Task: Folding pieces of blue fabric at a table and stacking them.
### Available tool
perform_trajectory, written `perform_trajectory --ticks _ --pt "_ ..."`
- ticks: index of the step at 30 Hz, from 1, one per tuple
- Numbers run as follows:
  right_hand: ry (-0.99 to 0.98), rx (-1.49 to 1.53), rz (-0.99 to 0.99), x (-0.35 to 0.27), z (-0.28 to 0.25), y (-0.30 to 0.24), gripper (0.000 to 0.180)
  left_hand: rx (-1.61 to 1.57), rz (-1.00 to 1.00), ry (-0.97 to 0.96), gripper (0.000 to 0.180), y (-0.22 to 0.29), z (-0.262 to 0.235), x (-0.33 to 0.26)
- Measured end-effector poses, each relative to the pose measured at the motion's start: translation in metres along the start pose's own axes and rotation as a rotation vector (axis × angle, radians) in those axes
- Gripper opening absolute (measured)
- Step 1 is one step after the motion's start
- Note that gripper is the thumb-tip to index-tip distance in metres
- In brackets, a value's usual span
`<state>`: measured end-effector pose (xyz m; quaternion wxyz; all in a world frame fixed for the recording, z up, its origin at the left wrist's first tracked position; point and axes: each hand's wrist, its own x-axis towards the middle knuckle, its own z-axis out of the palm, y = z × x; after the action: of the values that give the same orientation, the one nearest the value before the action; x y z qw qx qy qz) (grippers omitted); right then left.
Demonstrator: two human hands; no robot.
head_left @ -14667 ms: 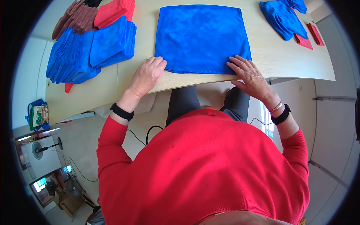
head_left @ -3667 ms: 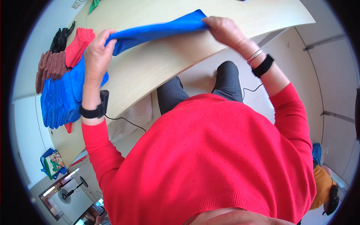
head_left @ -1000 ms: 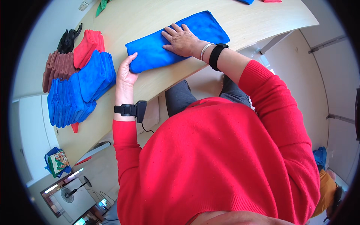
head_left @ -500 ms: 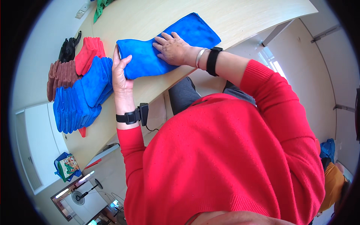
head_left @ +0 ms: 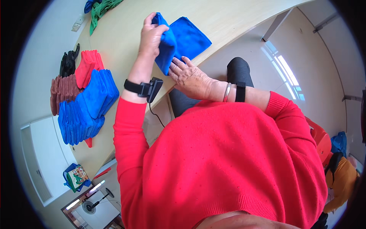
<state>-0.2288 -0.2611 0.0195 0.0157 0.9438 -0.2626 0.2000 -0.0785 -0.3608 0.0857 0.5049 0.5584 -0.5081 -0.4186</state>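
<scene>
A blue cloth lies partly flat on the table, with its left part lifted and turned over toward the right. My left hand grips that raised part, thumb on the near side and fingers behind it. Against the cloth's near lower edge rests my right hand, its fingers stretched out and holding nothing. Left of my left arm stand folded blue cloths in a tight row, with larger folded blue ones leaning against them.
Behind the blue stack are folded brown cloths, red cloths and a black bundle. A green cloth lies at the far left of the pale table. The table's near edge runs just under my right hand.
My left hand has raised the cloth's left part and carried it rightward and away from me. My right hand has slid off the cloth's top to its near edge.
</scene>
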Motion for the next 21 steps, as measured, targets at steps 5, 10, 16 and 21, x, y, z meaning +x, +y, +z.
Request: perform_trajectory --ticks 5,10,16,21 --pt "-0.124 0.026 0.028 -0.004 -0.008 0.003 0.048 0.401 -0.079 -0.048 0.067 -0.013 0.043 0.014" --pt "-0.111 0.054 0.005 -0.010 -0.007 0.008 0.043 0.389 -0.215 -0.050 0.059 -0.006 0.069 0.001" --pt "0.039 0.213 0.011 -0.010 -0.004 0.017 0.034 0.257 -0.063 -0.115 0.053 -0.019 0.031 0.003" --pt "-0.066 0.378 -0.008 -0.008 -0.030 0.032 0.034 1.065 0.656 -0.180 0.054 -0.029 -0.004 -0.001"
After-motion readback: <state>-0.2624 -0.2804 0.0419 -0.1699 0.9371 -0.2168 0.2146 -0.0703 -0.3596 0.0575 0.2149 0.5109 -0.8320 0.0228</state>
